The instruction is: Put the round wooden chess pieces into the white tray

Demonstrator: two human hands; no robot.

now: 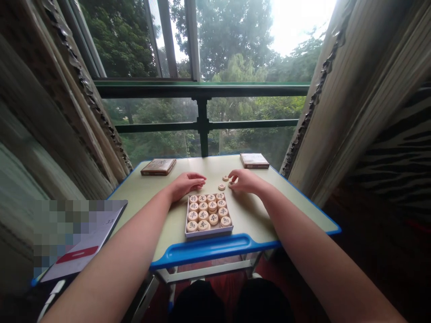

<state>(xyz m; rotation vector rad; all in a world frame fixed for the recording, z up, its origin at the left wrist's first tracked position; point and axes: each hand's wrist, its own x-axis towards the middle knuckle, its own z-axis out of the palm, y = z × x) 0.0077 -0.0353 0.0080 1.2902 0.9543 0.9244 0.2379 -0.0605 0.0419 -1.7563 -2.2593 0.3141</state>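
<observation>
A shallow white box [208, 233] near the front of the table holds several round wooden xiangqi pieces [203, 215] with dark characters, set in rows. Its lower row has a gap, and one piece in it seems stacked on another. My right hand [247, 181] reaches beyond the box, thumb and fingertips closed about a xiangqi piece [230, 184] at the tabletop. Two more pieces lie flat beside it, a farther piece [225, 178] and a nearer piece [221, 186]. My left hand [185, 185] rests behind the box's left corner, fingers loosely stretched out, with no piece visible in it.
On the pale table [269, 206] a brown flat box [159, 167] stands at back left, another flat box [254, 160] at back right. A tablet-like device [101, 237] with a white cable [54, 291] lies at left. Curtains flank the railing [202, 92].
</observation>
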